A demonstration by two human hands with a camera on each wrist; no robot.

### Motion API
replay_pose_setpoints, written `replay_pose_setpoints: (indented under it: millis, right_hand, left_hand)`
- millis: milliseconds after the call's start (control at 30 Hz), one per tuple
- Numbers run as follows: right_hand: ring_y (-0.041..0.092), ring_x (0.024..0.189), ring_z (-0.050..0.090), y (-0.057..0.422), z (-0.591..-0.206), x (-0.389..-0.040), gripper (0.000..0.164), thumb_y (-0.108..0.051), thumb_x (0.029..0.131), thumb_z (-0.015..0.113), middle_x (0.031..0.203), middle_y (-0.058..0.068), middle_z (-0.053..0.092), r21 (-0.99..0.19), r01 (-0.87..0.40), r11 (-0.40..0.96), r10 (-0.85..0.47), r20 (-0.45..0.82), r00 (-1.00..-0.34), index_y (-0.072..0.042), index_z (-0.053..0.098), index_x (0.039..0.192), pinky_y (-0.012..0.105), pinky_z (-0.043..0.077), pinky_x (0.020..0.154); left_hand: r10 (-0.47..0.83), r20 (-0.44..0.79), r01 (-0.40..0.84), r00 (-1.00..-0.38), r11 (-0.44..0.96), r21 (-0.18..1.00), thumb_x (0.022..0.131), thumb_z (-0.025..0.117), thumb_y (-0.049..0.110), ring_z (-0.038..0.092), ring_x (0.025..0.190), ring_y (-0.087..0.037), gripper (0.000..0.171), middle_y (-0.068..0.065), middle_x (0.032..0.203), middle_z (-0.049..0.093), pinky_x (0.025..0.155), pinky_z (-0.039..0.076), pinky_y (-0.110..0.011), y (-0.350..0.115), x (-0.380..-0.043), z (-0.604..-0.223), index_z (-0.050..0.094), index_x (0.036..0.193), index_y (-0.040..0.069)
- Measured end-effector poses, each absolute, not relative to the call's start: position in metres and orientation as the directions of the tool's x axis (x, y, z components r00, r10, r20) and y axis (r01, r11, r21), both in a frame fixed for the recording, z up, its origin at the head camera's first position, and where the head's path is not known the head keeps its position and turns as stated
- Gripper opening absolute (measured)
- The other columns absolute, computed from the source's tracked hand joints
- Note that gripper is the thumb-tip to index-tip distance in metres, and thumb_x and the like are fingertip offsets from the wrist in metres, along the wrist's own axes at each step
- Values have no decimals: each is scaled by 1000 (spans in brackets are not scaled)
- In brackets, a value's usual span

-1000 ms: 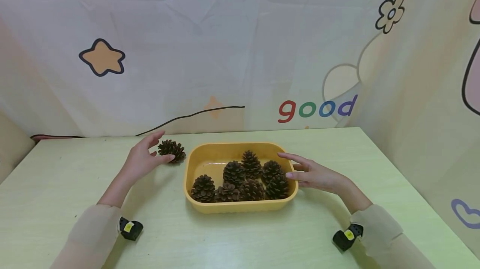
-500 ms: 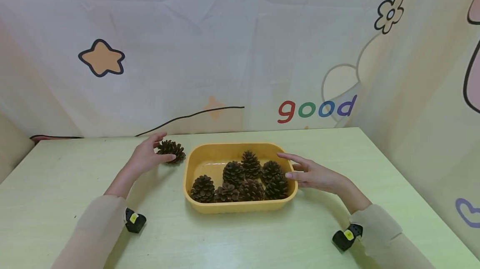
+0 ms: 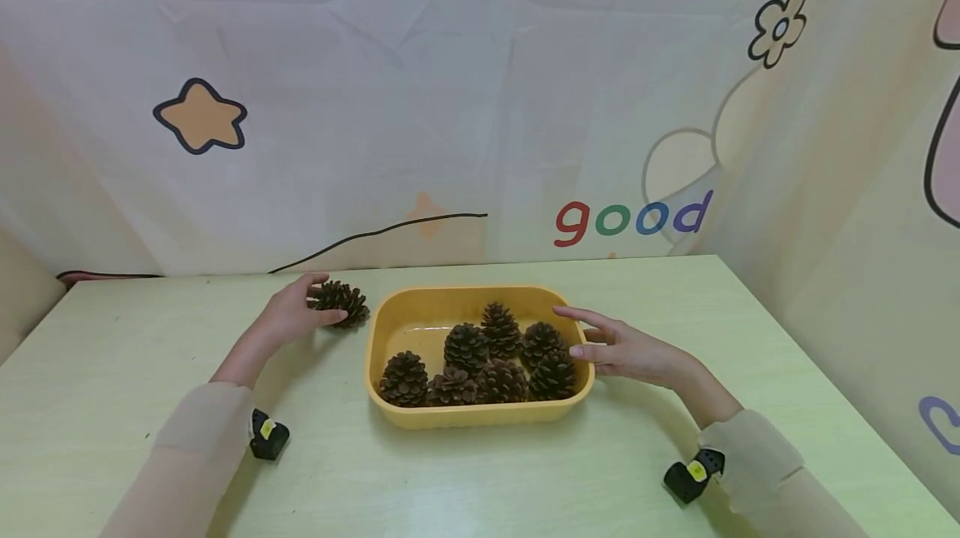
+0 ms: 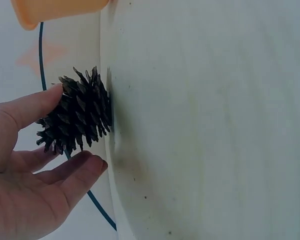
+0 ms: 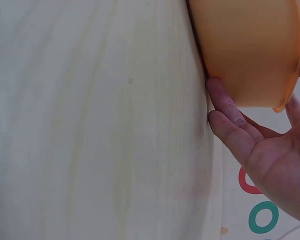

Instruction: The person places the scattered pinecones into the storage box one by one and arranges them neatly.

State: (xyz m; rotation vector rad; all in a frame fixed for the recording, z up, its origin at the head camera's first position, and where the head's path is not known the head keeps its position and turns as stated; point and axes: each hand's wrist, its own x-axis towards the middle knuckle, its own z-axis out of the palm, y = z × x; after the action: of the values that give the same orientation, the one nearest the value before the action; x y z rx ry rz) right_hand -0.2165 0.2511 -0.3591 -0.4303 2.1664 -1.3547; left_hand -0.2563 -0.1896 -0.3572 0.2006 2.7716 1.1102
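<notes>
A brown pine cone (image 3: 339, 305) lies on the table left of the yellow plastic basin (image 3: 480, 415). My left hand (image 3: 288, 315) is around it: the thumb touches the cone on the near side, and fingers curl behind its far side. In the left wrist view the pine cone (image 4: 80, 112) still meets the tabletop, with the lower fingers beneath it, a little apart. My right hand (image 3: 633, 351) rests on the basin's right end, thumb and forefinger stretched over the rim. The right wrist view shows other fingers (image 5: 230, 125) against the outer wall of the basin (image 5: 255, 55).
Inside the basin sit several more pine cones (image 3: 467, 346), mostly toward its front and right. The pale wooden table (image 3: 465, 488) ends at a printed cloth backdrop (image 3: 390, 105). A second cloth side stands at the right.
My left hand has moved slightly toward the lone pine cone, and its fingers have curled down behind it. My right hand and the basin have kept their places.
</notes>
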Motion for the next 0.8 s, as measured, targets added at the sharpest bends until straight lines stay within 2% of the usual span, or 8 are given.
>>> replay_pose_setpoints:
  millis: [200, 533, 800]
  right_hand:
    - [42, 128, 29, 252, -361, -217, 68, -27, 90, 57, 148, 21, 12, -905, 23, 425, -540, -274, -796, -19, 20, 146, 43, 44, 94]
    - [43, 129, 27, 252, -361, -217, 67, -27, 90, 57, 149, 18, 9, -903, 23, 429, -535, -275, -799, -19, 20, 146, 44, 44, 94]
    - [44, 132, 19, 252, -359, -216, 66, -30, 91, 56, 151, 16, 8, -884, 2, 468, -516, -275, -811, -21, 21, 146, 48, 42, 95]
  left_hand:
    - [191, -80, 87, -978, 728, 680, 86, 63, 27, 34, 122, -47, 71, -33, 135, 33, 98, 34, -56, -191, -257, -358, 27, 138, -6]
    - [183, -56, 99, -981, 734, 672, 85, 63, 27, 37, 120, -47, 69, -32, 134, 36, 95, 37, -56, -193, -255, -358, 31, 137, -5]
    - [177, 11, 136, -984, 712, 689, 83, 66, 30, 44, 117, -42, 68, -28, 134, 39, 91, 43, -52, -196, -248, -353, 36, 136, -3]
